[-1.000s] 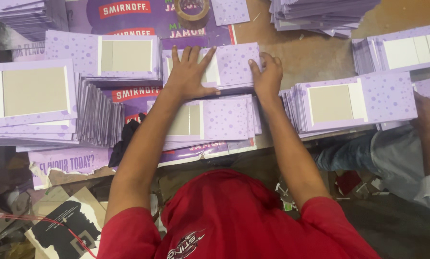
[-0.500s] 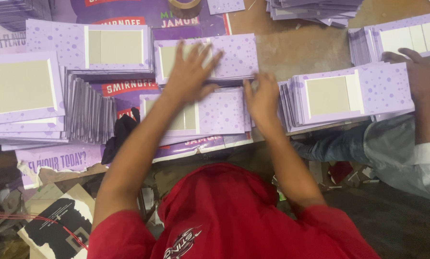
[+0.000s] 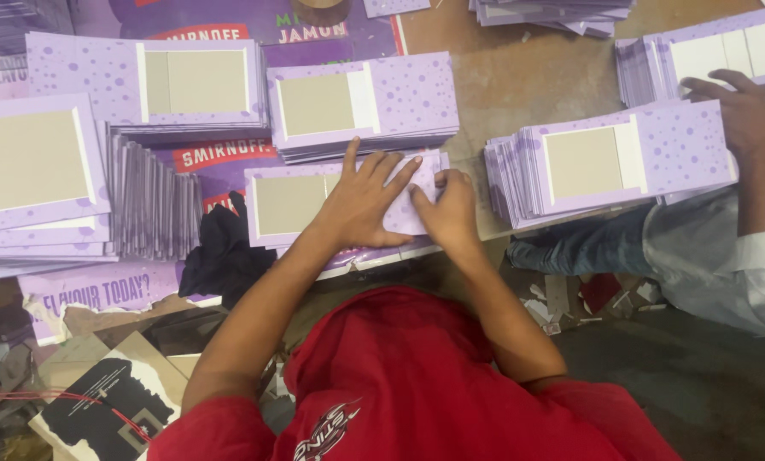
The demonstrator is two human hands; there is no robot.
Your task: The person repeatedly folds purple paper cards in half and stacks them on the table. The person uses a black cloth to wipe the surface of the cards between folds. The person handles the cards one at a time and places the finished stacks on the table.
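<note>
Currently both hands press the top lilac card (image 3: 297, 201) — left hand (image 3: 361, 205) splayed flat, right hand (image 3: 446, 209) curled (grip unclear); lifting it needs an edge pinch.

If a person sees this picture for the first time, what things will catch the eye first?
First, the lilac dotted cards with beige windows, piled in stacks across the work surface; one large stack lies at the right. In the centre, the left hand lies flat and the right hand presses beside it on the nearest card stack. At the right edge, another person's hand rests on a stack.
</note>
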